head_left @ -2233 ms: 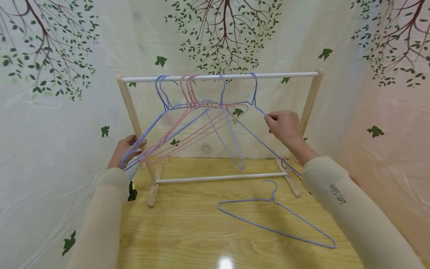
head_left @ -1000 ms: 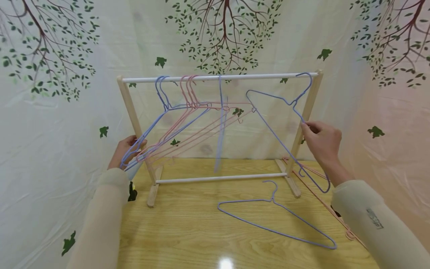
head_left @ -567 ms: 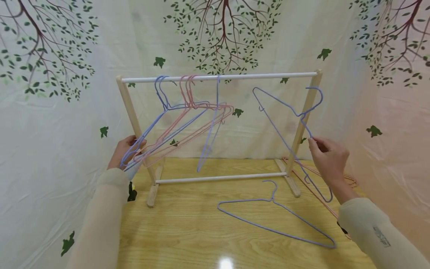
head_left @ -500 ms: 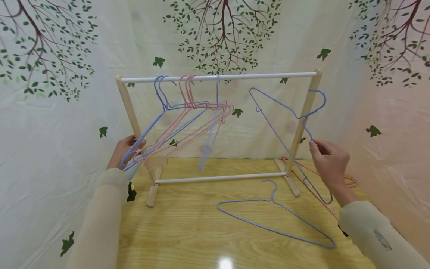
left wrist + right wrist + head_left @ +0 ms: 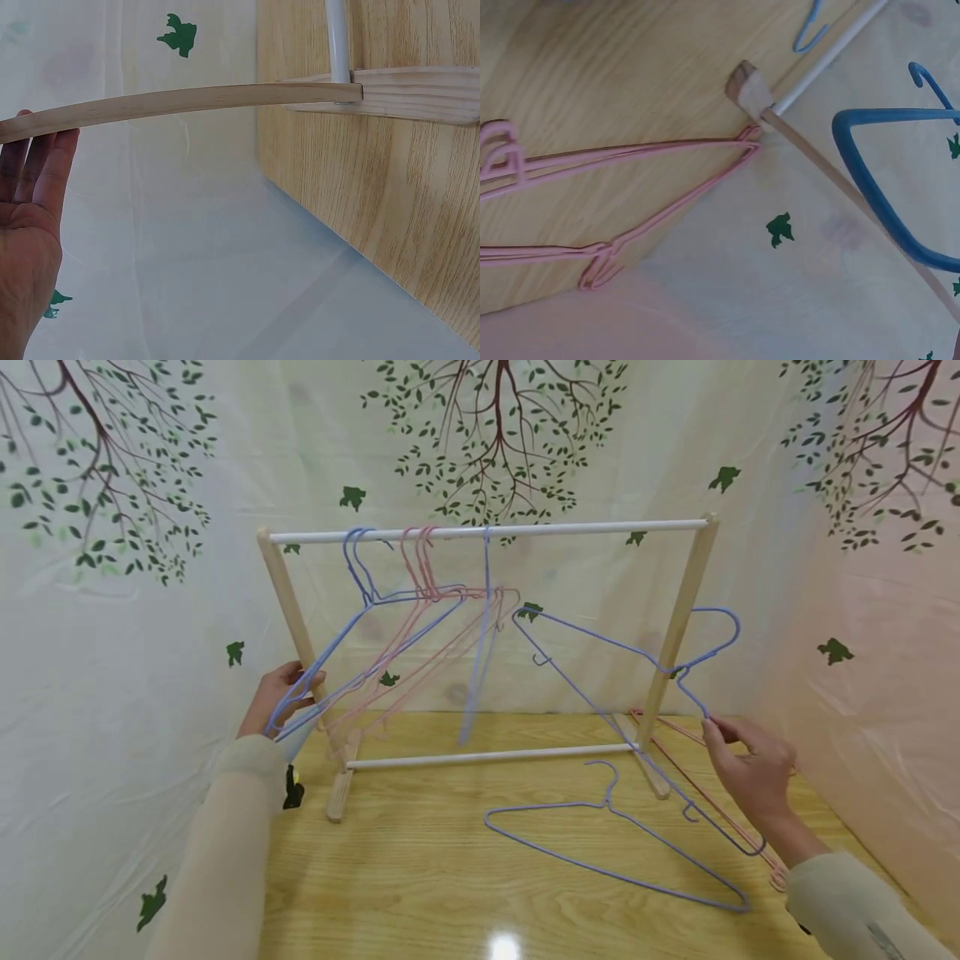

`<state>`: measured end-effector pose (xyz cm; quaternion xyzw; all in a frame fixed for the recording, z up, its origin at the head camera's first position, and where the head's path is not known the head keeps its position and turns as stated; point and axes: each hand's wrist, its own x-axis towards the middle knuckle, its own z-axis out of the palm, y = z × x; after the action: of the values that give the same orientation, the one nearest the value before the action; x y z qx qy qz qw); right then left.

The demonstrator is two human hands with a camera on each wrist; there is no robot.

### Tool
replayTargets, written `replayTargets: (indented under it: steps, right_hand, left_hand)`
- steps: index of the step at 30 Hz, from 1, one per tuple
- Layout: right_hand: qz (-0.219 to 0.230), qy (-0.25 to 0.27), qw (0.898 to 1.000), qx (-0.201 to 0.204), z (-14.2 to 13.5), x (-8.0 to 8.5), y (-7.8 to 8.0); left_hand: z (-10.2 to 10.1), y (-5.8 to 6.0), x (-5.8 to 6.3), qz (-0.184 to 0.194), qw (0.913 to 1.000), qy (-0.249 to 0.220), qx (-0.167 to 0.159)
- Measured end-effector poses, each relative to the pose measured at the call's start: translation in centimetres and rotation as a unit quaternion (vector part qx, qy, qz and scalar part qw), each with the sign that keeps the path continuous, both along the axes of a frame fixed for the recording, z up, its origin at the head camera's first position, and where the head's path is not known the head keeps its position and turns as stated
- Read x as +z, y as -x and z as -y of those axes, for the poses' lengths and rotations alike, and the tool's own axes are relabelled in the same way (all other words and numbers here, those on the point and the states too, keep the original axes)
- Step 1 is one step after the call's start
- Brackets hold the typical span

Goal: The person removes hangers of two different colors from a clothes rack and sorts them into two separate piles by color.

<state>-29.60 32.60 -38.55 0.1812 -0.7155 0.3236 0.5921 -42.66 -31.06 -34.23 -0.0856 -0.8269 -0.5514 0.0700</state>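
Observation:
In the head view my right hand [image 5: 753, 768] pinches a blue clothes hanger [image 5: 708, 653] by one sloping arm. That hanger is off the rail, tilted in front of the rack's right post, its hook to the upper right. The right wrist view catches the blue hanger's rounded corner [image 5: 847, 127]; the hand is almost wholly out of that frame. My left hand [image 5: 273, 697] holds the left post [image 5: 187, 103] of the wooden rack, with several straight fingers reaching behind the wood in the left wrist view. The thumb is outside that frame.
From the white top rail [image 5: 585, 529] hang two blue hangers [image 5: 341, 639], several pink hangers [image 5: 401, 639] and another blue hanger [image 5: 487, 610]. A blue hanger [image 5: 615, 874] lies flat on the wooden table [image 5: 375, 885]. Pink hangers [image 5: 630, 154] lie beyond the right post.
My right hand has lifted the blue hanger off the rail and carried it right and down. The blue hanger at mid-rail has swung. My left hand stays on the post.

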Motion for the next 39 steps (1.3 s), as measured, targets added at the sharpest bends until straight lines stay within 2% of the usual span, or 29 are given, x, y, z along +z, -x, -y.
replayTargets:
  steps: [4,8,15,23,28,32,36,39]
  right_hand:
    - [-0.014,-0.022,1.0,-0.002,-0.4,-0.5,-0.8]
    - [-0.024,-0.038,0.999,0.02,-0.4,-0.6,-1.6]
    - [-0.003,-0.067,0.997,0.037,-0.4,-1.6,-2.6]
    - [0.017,-0.108,0.992,0.061,-0.8,-3.6,-2.9]
    - [0.039,-0.127,0.986,0.106,-0.6,-4.5,-3.4]
    - [0.056,-0.141,0.976,0.158,-0.2,-5.0,-3.9]
    - [0.064,-0.138,0.967,0.204,0.3,-5.7,-4.1]
    - [0.096,-0.128,0.962,0.22,0.6,-6.4,-4.1]
  left_hand:
    - [0.2,0.2,-0.1,-0.007,1.0,0.0,-0.001]
    - [-0.1,-0.2,0.2,0.005,1.0,-0.003,0.003]
    - [-0.8,-1.1,1.2,0.032,0.9993,-0.021,0.0]
    - [0.1,-0.1,0.2,0.012,0.9999,-0.006,0.001]
    - [0.0,-0.7,0.3,-0.002,1.0,-0.008,-0.001]
    - [-0.1,-1.0,0.2,-0.001,1.0,-0.008,0.005]
    - [-0.1,-1.2,0.0,0.001,1.0,0.0,0.009]
    - [-0.1,-1.3,-0.1,-0.002,0.9999,-0.01,0.006]
